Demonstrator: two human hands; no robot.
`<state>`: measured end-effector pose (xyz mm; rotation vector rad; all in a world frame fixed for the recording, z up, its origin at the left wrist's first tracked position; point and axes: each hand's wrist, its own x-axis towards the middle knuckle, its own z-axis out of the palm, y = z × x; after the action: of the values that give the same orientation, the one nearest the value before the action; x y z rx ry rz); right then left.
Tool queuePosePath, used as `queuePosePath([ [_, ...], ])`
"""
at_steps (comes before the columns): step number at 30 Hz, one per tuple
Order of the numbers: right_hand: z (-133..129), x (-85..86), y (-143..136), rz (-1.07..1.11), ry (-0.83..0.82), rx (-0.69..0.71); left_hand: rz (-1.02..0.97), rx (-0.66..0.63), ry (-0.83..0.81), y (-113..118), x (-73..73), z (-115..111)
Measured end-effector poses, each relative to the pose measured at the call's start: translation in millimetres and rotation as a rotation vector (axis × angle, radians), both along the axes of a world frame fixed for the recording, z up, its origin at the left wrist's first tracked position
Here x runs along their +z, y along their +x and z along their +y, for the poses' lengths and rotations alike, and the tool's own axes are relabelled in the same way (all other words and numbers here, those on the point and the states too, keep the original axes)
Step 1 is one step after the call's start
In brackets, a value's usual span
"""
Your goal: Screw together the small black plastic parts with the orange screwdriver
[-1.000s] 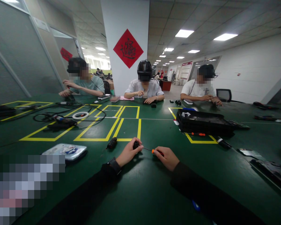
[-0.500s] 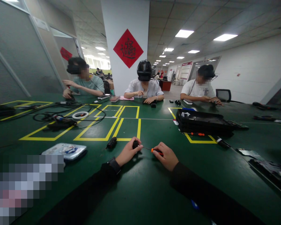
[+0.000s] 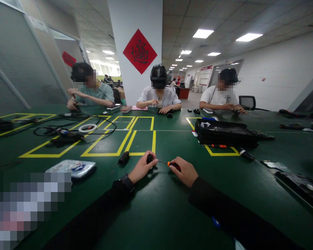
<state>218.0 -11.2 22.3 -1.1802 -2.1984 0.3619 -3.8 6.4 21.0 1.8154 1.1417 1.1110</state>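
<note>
Over the green table, my left hand (image 3: 142, 168) is closed around a small black rounded part (image 3: 150, 158), whose exact kind I cannot make out. My right hand (image 3: 185, 172) grips a screwdriver (image 3: 169, 164) by its orange and black handle. Its thin metal shaft points left and its tip reaches the black part at my left fingers; whether it sits in a screw is too small to tell. Left of my left hand lies another small black piece (image 3: 124, 158), on the table.
A clear-topped case (image 3: 73, 167) lies at the left. Tangled black cables and a white ring (image 3: 87, 128) are behind it. A black open tray (image 3: 224, 133) stands at the right, a screwdriver with orange ends (image 3: 219, 146) before it. Three people sit across the table.
The view has shifted slightly. My right hand's fingers have closed further round the screwdriver handle, while my left hand keeps its hold on the black part.
</note>
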Motion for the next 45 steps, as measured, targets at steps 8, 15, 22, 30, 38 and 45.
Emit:
queuePosePath([
  [8, 5.9, -3.6, 1.1, 0.041, -0.003, -0.004, 0.031, 0.005, 0.021, 0.4, 0.4, -0.8],
  [15, 5.7, -3.0, 1.6, 0.027, -0.048, 0.058, 0.051, 0.003, 0.03, 0.8, 1.7, -1.8],
  [22, 3.5, 0.0, 2.1, 0.062, -0.008, 0.076, -0.002, 0.014, -0.028, 0.8, 1.3, -1.2],
  [30, 4.3, -2.7, 1.4, 0.024, -0.025, 0.057, 0.013, -0.001, -0.013, 1.0, -0.4, 0.2],
  [38, 4.4, -2.2, 2.5, 0.066, -0.015, 0.068, 0.008, -0.001, -0.008, -0.1, 0.0, 0.0],
  [45, 5.7, -5.6, 0.3, 0.073, -0.058, 0.073, 0.047, -0.001, 0.038, 0.7, -0.9, -0.3],
])
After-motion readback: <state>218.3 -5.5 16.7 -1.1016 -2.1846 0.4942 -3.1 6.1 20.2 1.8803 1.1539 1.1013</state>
